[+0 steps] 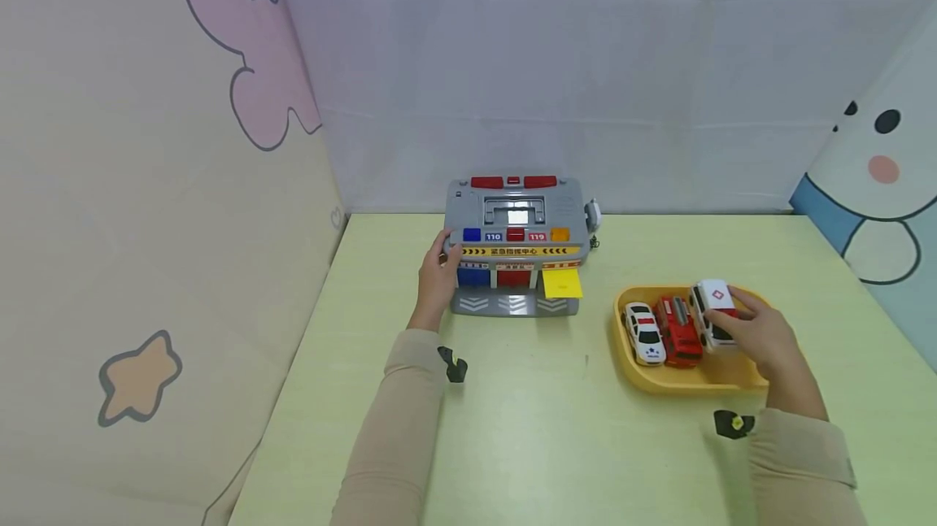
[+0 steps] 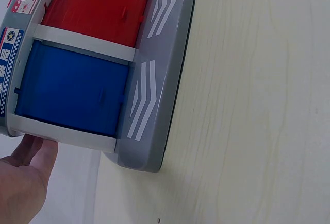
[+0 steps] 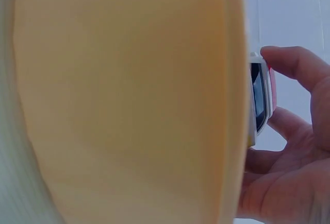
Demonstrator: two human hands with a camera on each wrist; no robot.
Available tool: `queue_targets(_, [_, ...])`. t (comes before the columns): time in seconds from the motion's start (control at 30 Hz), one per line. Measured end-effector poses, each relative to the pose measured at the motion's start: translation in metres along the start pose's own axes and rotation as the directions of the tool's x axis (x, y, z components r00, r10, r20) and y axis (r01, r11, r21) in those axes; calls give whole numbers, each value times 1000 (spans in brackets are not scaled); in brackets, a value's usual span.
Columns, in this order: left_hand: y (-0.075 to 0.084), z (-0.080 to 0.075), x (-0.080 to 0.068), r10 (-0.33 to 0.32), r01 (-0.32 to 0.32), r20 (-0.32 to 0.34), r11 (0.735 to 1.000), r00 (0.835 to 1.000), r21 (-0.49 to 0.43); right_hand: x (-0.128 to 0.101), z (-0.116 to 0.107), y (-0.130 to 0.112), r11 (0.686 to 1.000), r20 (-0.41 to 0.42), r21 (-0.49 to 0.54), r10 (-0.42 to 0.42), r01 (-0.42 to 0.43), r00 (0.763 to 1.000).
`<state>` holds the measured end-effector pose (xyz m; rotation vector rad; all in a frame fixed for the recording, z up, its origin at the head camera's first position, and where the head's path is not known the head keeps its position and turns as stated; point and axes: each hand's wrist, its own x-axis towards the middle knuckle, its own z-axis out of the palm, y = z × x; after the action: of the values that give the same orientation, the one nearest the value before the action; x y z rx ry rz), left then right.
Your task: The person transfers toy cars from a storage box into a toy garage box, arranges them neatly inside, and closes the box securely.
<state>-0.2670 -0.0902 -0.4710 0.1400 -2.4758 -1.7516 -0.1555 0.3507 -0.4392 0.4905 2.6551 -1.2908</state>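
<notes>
A grey toy emergency station (image 1: 512, 254) stands at the back of the table. It has a blue door (image 2: 75, 87), a red door (image 2: 95, 13) and a lowered yellow flap (image 1: 562, 283). My left hand (image 1: 437, 282) grips the station at its left side; in the left wrist view some fingertips are hidden behind it. On the right, my right hand (image 1: 764, 335) holds a white and red toy ambulance (image 1: 713, 298) between thumb and fingers, over the yellow tray (image 1: 659, 386). A white toy police car (image 1: 646, 335) and a red toy fire truck (image 1: 679, 331) lie beside it in the tray.
The pale table (image 1: 534, 428) ends at a hanging cloth (image 1: 586, 103) behind the station. Printed cloths hang on the left and right. A small white part with a dark chain (image 1: 594, 221) sticks out from the station's right side.
</notes>
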Motion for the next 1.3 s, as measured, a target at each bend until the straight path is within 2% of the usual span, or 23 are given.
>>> queue_targets(0.2, [1,0,0,-4,4,0,1000,1000,3,8,1,3,998,-17,1,63,-63,998])
queue_targets(0.33, [2,0,-1,-13,13,-1,1000,1000,1,-3,0,-9,998,11,50,36,-36,999])
queue_targets(0.8, [1,0,0,-27,27,2,1000,1000,0,-19,6,-30,996,53,74,-49,45,997])
queue_targets(1.03, [1,0,-1,-31,31,-1,1000,1000,0,-27,11,-41,998,97,1,-68,68,993])
queue_targets(1.3, [2,-1,0,-33,33,13,999,999,-4,-31,21,-49,995,83,22,-99,98,992])
